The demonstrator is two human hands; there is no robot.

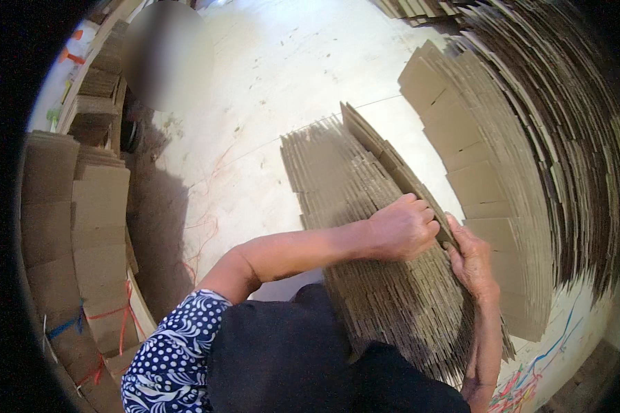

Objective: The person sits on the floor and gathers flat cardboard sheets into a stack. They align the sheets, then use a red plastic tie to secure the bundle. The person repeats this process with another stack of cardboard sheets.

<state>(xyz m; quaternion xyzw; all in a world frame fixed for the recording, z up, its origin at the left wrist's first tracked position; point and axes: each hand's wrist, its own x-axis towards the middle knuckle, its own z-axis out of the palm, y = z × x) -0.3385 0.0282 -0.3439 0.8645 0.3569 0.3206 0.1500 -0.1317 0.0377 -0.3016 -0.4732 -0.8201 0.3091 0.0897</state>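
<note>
A long row of flattened brown cardboard boxes (372, 289) stands on edge in front of me, packed tightly together. Along its right side, a folded cardboard sheet (382, 148) leans slightly apart from the rest. My right hand (472, 261) grips the near part of this sheet, thumb on the row's side and fingers mostly hidden behind. My left arm reaches across the row. Closed in a fist, my left hand (406, 227) rests against the same sheet beside my right hand; what its fingers hold, if anything, is hidden.
Another row of flattened cardboard (479, 186) stands to the right, with long dark stacks (558, 117) beyond it. Tied cardboard bundles (100, 241) line the left. Loose red and blue straps (523, 385) lie at lower right. A blurred patch (165, 55) covers the upper left.
</note>
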